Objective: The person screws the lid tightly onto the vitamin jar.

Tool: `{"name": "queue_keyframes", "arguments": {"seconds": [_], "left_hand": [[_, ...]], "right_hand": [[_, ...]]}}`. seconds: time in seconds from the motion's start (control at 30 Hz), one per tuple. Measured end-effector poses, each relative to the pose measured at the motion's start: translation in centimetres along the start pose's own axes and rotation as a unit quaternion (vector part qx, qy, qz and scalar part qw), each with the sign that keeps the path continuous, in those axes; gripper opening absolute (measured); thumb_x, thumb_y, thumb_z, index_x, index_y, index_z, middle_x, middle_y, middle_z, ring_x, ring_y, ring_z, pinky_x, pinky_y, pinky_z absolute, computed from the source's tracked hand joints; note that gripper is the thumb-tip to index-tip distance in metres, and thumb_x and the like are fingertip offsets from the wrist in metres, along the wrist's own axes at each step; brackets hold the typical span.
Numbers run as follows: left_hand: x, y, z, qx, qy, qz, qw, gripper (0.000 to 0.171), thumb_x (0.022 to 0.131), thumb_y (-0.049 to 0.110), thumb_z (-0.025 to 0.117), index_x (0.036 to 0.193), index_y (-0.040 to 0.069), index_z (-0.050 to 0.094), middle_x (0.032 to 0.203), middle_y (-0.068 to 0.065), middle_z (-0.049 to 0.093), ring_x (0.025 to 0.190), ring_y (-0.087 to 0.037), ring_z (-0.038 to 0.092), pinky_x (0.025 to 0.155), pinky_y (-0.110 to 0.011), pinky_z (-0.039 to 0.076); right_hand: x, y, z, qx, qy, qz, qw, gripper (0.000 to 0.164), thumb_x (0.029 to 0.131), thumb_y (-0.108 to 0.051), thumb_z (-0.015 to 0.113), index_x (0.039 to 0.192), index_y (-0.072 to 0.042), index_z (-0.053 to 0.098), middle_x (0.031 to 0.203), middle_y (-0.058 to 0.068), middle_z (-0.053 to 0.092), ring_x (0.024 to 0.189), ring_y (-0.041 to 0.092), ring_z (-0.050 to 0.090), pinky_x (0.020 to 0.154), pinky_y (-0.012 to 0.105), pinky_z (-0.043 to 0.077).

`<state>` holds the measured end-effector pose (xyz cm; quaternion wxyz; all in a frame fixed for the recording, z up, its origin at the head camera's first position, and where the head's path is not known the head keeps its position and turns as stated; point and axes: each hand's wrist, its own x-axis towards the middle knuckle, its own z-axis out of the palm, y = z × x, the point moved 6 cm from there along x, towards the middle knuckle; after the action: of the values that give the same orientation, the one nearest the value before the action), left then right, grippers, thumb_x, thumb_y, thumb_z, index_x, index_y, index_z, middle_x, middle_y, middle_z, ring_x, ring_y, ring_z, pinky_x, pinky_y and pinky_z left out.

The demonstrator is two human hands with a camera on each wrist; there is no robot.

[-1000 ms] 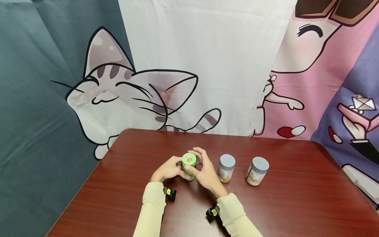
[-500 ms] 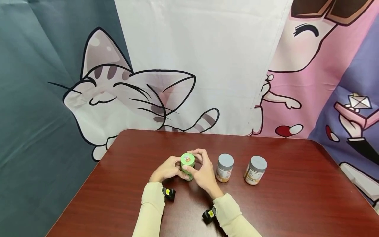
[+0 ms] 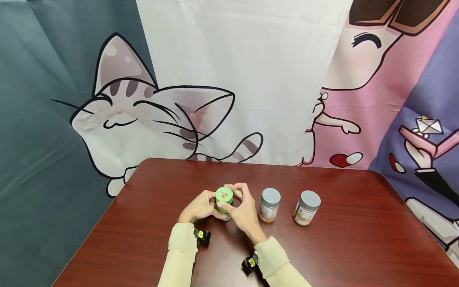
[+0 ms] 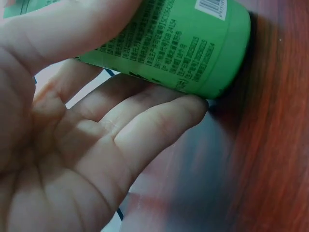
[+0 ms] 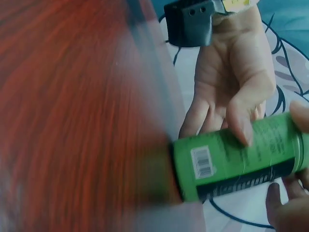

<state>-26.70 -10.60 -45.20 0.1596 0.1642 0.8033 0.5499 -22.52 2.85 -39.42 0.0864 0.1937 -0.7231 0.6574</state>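
Note:
A green printed canister (image 3: 225, 217) with a light green lid (image 3: 224, 194) stands upright between my hands, its base at the tabletop. My left hand (image 3: 199, 206) grips the canister's body from the left. In the left wrist view its thumb crosses the green wall (image 4: 212, 58), with the fingers on the other side. My right hand (image 3: 245, 213) holds the lid from the right, thumb in front and fingers behind. A barcode and dark lettering show on the canister (image 5: 231, 166) in the right wrist view. The lid is mostly cut off there by the frame edge.
Two white jars with grey lids stand right of my hands: a nearer jar (image 3: 269, 211) and a farther jar (image 3: 304, 215). The dark red wooden table (image 3: 344, 251) has its back edge before a cartoon-printed curtain (image 3: 272, 71).
The whole head view has shifted slightly left. My right wrist and thumb have moved a little left round the lid. The left hand keeps its grip, and the two jars stand as before.

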Motion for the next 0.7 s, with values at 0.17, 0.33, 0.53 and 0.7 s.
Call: {"name": "queue_keyframes", "arguments": {"seconds": [0.17, 0.33, 0.53, 0.7], "left_hand": [[-0.1, 0.0, -0.1, -0.003, 0.001, 0.001, 1.0, 0.035, 0.063, 0.01, 0.083, 0.096, 0.011, 0.069, 0.085, -0.003, 0.069, 0.078, -0.015, 0.063, 0.073, -0.029, 0.05], [-0.4, 0.2, 0.2, -0.014, -0.011, -0.007, 0.9998, 0.034, 0.065, 0.004, 0.08, 0.097, 0.008, 0.069, 0.084, -0.004, 0.069, 0.076, -0.014, 0.063, 0.07, -0.028, 0.051], [-1.3, 2.5, 0.2, -0.014, -0.01, 0.002, 0.9999, 0.033, 0.066, -0.001, 0.078, 0.097, 0.007, 0.068, 0.083, -0.005, 0.069, 0.076, -0.015, 0.063, 0.072, -0.028, 0.05], [-1.6, 3.2, 0.1, -0.012, -0.011, -0.001, 0.9999, 0.034, 0.065, -0.002, 0.078, 0.097, 0.007, 0.068, 0.084, -0.004, 0.069, 0.08, -0.016, 0.063, 0.075, -0.028, 0.049]], "right_hand": [[0.1, -0.2, 0.2, 0.003, -0.047, -0.018, 0.999, 0.055, 0.078, -0.01, 0.073, 0.121, 0.001, 0.041, 0.126, 0.005, 0.055, 0.111, 0.028, 0.053, 0.087, 0.04, 0.042], [-0.1, -0.3, 0.5, 0.003, -0.085, -0.025, 0.996, 0.059, 0.081, -0.01, 0.07, 0.13, -0.003, 0.038, 0.132, 0.007, 0.049, 0.118, 0.03, 0.047, 0.091, 0.041, 0.04], [0.2, 0.0, 0.4, -0.006, -0.112, -0.021, 0.993, 0.06, 0.083, -0.006, 0.067, 0.134, -0.01, 0.037, 0.133, 0.007, 0.047, 0.121, 0.027, 0.045, 0.093, 0.046, 0.037], [0.2, 0.2, 0.4, -0.006, -0.109, -0.001, 0.994, 0.061, 0.084, -0.005, 0.065, 0.136, -0.01, 0.035, 0.132, 0.006, 0.049, 0.12, 0.022, 0.046, 0.095, 0.045, 0.037]]}}
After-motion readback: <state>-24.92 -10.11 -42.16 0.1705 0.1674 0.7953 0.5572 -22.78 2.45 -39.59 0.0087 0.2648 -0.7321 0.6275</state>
